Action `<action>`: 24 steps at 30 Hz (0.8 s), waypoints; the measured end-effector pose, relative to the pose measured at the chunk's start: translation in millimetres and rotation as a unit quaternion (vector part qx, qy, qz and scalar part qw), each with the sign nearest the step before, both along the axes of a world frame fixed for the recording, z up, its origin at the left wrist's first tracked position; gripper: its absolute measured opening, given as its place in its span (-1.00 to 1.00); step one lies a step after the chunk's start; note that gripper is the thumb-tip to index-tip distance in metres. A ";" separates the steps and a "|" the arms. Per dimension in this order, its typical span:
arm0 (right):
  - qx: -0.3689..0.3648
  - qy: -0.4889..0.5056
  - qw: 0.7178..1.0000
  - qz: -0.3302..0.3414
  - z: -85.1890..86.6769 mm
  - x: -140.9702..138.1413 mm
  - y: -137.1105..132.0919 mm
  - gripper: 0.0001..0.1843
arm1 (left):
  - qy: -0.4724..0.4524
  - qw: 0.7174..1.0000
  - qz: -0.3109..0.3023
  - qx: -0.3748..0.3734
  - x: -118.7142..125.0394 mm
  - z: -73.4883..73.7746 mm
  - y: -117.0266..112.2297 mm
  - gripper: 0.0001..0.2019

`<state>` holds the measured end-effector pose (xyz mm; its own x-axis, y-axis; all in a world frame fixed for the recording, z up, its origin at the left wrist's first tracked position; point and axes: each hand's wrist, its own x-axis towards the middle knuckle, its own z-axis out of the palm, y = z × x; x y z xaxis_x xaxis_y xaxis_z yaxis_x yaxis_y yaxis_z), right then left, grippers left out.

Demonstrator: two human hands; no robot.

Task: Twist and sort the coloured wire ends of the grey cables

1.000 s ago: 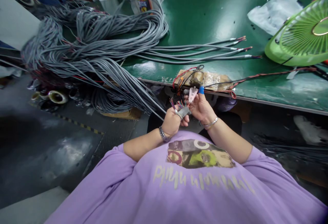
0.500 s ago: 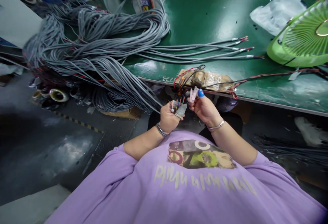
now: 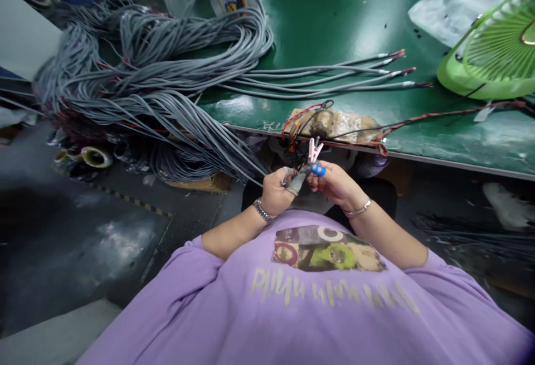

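Note:
My left hand (image 3: 276, 193) is closed around the end of a grey cable, its thumb in a grey finger cover (image 3: 296, 183). The cable's thin wires are mostly hidden between the fingers. Close beside it, my right hand (image 3: 335, 184) is pinched at the tip of the left thumb, and a blue finger cover (image 3: 318, 170) sits on its own thumb. Whatever lies in that pinch is too small to make out. Just above the fingertips is a pink clothes peg (image 3: 314, 151), by the bench's front edge.
A large bundle of grey cables (image 3: 167, 58) lies over the left of the green bench (image 3: 326, 25), several stripped ends pointing right. A taped block with wires (image 3: 351, 125) sits at the front edge. At right are a green fan (image 3: 468, 78) and a plastic bag (image 3: 455, 8).
My right hand has come off the pink peg and moved down to my left thumb's tip. The peg now stands clear of the fingers. My left hand has hardly moved.

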<state>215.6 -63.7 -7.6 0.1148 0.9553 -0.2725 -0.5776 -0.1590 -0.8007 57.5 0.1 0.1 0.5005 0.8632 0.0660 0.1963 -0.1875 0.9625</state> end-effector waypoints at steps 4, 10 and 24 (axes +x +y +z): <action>-0.013 -0.010 0.999 -0.039 0.9 -10.2 1.6 -0.59 | 0.017 1.000 -0.018 0.011 -2.2 0.3 -2.0 -0.73; -0.105 0.113 0.972 -0.179 -7.3 0.3 10.3 -0.64 | 0.004 1.000 -0.002 0.003 -6.0 4.8 -5.4 -0.74; 0.021 0.070 0.991 -0.113 -4.9 2.0 37.6 -0.40 | -0.016 0.994 0.017 0.107 20.3 6.7 5.7 -0.78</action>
<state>217.6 -26.1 -12.6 0.2902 0.9206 -0.2613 -0.7011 0.0186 -0.7129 77.9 5.8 6.8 0.4654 0.8445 0.2649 0.1755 -0.3814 0.9076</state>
